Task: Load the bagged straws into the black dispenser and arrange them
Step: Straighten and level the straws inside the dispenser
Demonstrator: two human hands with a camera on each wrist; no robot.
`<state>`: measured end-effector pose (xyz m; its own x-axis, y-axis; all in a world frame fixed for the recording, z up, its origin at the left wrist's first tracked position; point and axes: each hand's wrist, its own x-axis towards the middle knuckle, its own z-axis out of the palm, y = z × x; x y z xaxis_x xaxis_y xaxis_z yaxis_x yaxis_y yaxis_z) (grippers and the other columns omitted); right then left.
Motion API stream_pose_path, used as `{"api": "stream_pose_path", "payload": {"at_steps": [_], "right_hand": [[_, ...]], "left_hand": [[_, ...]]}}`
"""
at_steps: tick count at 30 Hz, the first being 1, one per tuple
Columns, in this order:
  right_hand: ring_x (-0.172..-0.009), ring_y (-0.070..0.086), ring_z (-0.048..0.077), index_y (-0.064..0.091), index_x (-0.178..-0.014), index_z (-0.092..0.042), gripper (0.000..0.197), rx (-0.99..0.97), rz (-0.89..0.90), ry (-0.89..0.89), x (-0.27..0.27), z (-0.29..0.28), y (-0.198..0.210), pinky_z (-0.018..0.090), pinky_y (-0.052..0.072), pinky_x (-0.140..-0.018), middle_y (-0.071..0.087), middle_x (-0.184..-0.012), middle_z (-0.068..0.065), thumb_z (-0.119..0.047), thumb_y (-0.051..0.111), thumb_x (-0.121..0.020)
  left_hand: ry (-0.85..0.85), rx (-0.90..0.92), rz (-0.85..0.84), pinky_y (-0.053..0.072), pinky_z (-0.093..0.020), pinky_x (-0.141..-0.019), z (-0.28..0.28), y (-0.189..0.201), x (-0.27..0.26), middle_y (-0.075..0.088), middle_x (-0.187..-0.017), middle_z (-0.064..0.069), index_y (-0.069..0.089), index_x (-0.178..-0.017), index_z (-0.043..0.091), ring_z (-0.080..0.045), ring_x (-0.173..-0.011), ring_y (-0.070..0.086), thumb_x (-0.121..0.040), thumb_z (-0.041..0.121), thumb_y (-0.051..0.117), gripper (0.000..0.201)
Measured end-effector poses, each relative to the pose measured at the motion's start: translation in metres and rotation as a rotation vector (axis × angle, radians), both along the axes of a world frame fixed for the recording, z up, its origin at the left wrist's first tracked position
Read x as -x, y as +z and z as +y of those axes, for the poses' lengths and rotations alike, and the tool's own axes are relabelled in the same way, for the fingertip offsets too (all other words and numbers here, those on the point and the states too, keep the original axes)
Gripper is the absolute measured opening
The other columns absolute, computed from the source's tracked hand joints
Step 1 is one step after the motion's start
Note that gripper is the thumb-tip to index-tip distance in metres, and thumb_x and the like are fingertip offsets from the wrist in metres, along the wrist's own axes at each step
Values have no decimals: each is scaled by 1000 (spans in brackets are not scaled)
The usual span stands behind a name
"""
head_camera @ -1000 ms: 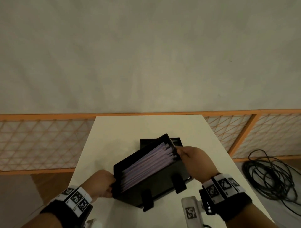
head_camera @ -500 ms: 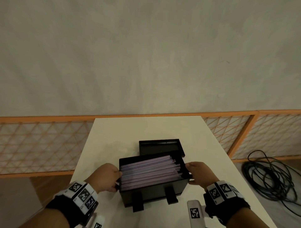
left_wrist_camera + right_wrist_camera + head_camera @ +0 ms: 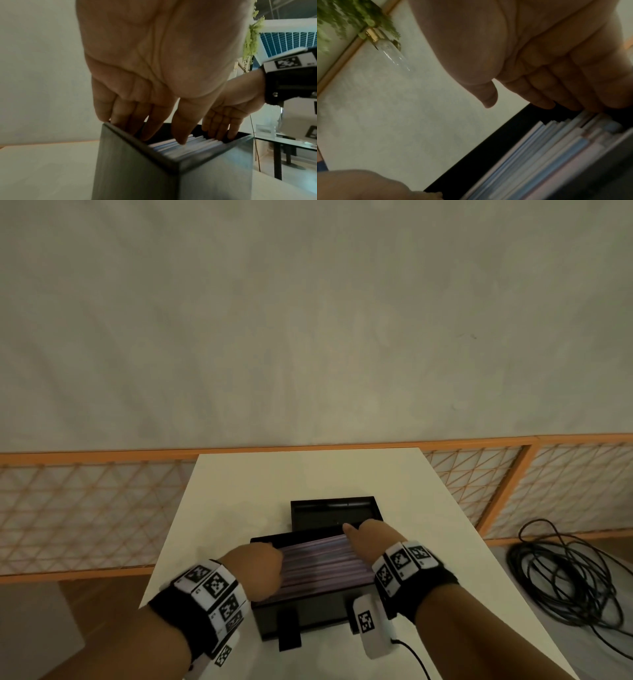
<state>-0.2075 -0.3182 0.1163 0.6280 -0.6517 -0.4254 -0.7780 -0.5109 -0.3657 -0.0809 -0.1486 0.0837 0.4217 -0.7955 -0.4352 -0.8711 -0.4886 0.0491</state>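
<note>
White surface (image 3: pixel 239 508), grey wall behind. Left hand (image 3: pixel 255 568) & right hand (image 3: pixel 368 539): fingers straight, dipped at opp. ends of wrapped straws (image 3: pixel 329 563) inside black dispenser (image 3: pixel 318 609). Best: square ends w/ light inward taps, then level. Lid (image 3: pixel 334 513) just behind.

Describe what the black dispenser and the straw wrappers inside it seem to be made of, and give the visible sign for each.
Black dispenser: probably rigid plastic or coated metal; flat, thin, sharp-edged walls with a dull satin sheen in the left wrist view. Straw wrappers: likely paper, matte pale lilac-white, lying as flat, creased strips; a thin film cannot be ruled out.
</note>
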Motion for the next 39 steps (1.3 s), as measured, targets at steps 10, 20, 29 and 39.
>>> {"api": "stream_pose_path", "payload": {"at_steps": [10, 20, 29, 39], "right_hand": [[-57, 37, 11, 58, -119, 1, 44, 13, -31, -11, 0, -15, -13, 20, 29, -53, 37, -64, -2, -33, 37, -98], [-116, 57, 29, 61, -123, -11, 32, 236, 203, 381, -3, 0, -19, 36, 47, -99, 59, -129, 10, -13, 48, -94], [-93, 61, 26, 70, -102, -6, 31, 254, 230, 508, -4, -3, -19, 34, 52, -87, 67, -106, 9, -31, 63, -85], [-109, 58, 15, 69, -109, -21, 49, 239, 10, 511, 42, -8, -16, 24, 45, -89, 63, -111, -3, -58, 62, -78]], "left_hand": [[-44, 136, 40, 46, -31, -91, 3, -15, -23, 63, -116, -12, 62, -113, 5, -26, -108, 59, -92, 13, 43, 29], [-108, 120, -54, 50, -33, -83, -14, -6, -21, 68, -104, -11, 69, -102, 12, -29, -98, 63, -83, 11, 52, 25], [-35, 203, -82, 47, -30, -76, -17, -6, -12, 68, -110, -7, 70, -103, 13, -25, -101, 62, -83, 16, 55, 25], [335, 911, 396, 44, -4, -84, 29, -24, -10, 63, -108, 9, 62, -91, 39, 2, -100, 59, -87, 14, 65, 26]]}}
